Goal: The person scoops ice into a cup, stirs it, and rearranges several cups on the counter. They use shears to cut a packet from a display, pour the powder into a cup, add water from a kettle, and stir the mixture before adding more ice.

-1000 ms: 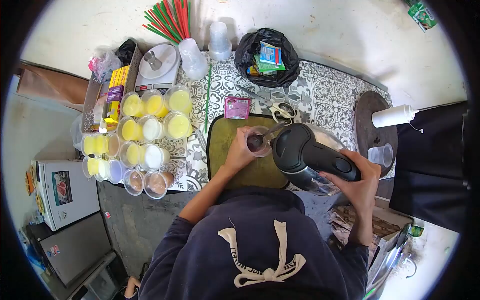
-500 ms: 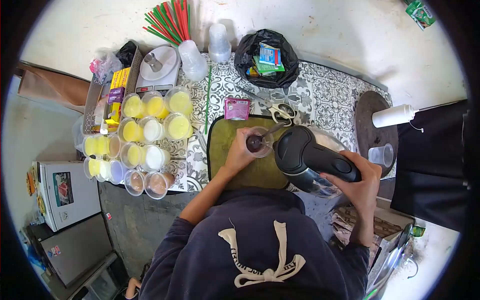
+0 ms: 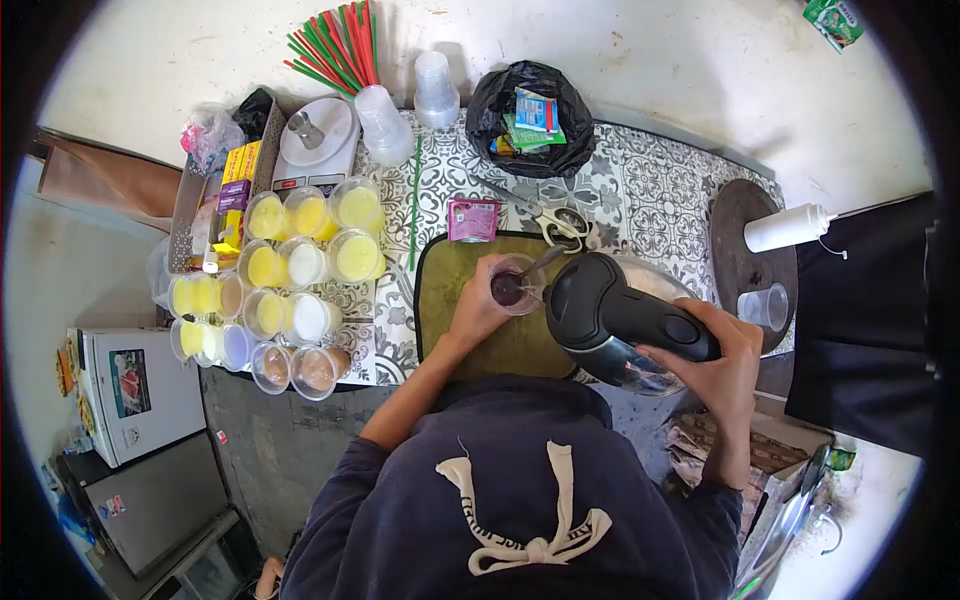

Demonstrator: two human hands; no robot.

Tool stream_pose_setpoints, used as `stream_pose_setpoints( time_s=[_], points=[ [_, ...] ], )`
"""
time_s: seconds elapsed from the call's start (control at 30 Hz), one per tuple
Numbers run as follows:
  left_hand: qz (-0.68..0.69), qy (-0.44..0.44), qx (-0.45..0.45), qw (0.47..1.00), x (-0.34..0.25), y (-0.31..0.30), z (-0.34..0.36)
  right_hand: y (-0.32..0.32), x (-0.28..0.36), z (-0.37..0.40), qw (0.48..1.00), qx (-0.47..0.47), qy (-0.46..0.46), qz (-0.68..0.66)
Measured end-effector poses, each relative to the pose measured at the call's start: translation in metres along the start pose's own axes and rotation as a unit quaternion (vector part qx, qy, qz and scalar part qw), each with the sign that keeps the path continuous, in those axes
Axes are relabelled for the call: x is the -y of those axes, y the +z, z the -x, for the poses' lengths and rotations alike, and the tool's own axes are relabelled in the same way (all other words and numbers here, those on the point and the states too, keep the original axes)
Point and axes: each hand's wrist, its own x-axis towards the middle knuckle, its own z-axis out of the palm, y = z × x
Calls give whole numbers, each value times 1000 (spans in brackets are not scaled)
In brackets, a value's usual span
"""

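Observation:
My left hand [image 3: 480,305] is wrapped round a clear plastic cup [image 3: 528,298] with dark purple liquid in the bottom. A spoon [image 3: 547,258] leans in the cup, its handle past the rim. My right hand [image 3: 722,350] grips the black handle of an electric kettle [image 3: 583,305], which is tilted with its spout at the cup's right side. A thin stream seems to run from spout to cup. Beneath them lies a dark green mat [image 3: 495,350]. Just beyond it are a pink sachet [image 3: 473,220] and scissors [image 3: 562,226].
Several filled cups [image 3: 306,262] stand at the left, near a kitchen scale [image 3: 318,145] and a basket [image 3: 190,210]. A black bag [image 3: 530,150] holds torn sachets. At the right a white squeeze bottle [image 3: 785,229] and a cup [image 3: 763,307] rest on a round dark board [image 3: 735,260].
Both hands keep almost the same places on the cup and kettle. The whole view has shifted very slightly; little else differs.

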Motion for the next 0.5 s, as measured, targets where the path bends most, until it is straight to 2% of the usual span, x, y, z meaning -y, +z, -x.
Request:
stream_pose_setpoints(
  time_s=[0.37,0.43,0.5],
  points=[
    [24,-4,12,1000,-1,-1,-1,-2,4,-3,1000,8,-6,0],
    [-40,57,8,998,1,-2,-3,-3,7,-4,1000,5,-7,8],
    [-32,54,7,998,1,-2,-3,-4,9,-5,1000,4,-8,10]
  ],
)
